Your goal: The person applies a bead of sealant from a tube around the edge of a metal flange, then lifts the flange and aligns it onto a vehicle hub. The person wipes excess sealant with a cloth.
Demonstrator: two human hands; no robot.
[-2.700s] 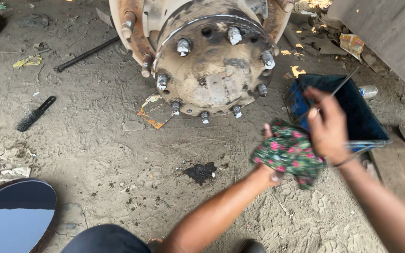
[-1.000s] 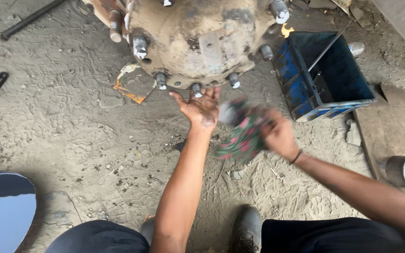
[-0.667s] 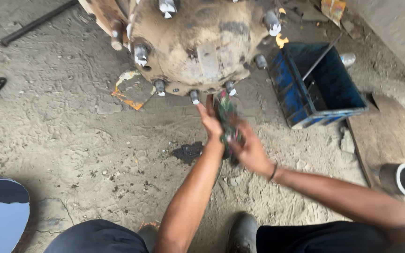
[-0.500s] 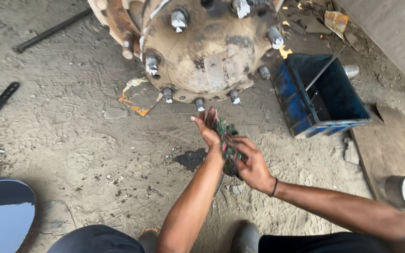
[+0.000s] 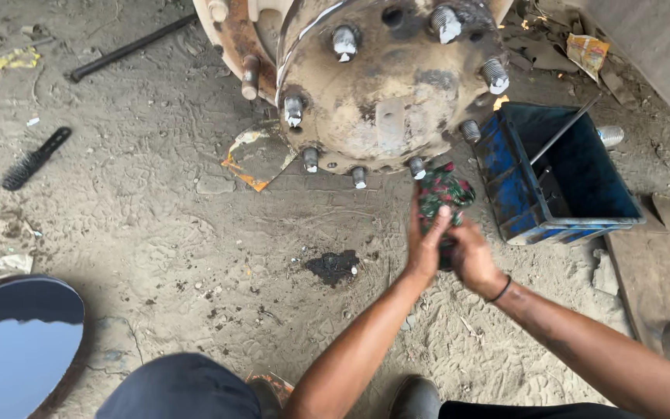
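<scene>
A floral rag point(image 5: 445, 194), green with red and pink, is pressed between my two hands just below a big rusty wheel hub point(image 5: 385, 85). My left hand point(image 5: 426, 240) lies flat against the rag's left side with fingers pointing up. From the right, my right hand point(image 5: 471, 252), with a black band at the wrist, closes on the rag. The hub carries several threaded studs around its rim, and the rag's top nearly reaches the lower studs.
A blue metal box point(image 5: 560, 174) with a rod across it stands right of the hub. A dark oil spot point(image 5: 333, 266) marks the sandy ground. A black brush point(image 5: 34, 158) and long bar point(image 5: 129, 48) lie at left; a dark round pan point(image 5: 17, 345) sits bottom left.
Earlier my right hand held the rag alone near the blue box. Both hands have since come together on the rag and rub it below the hub.
</scene>
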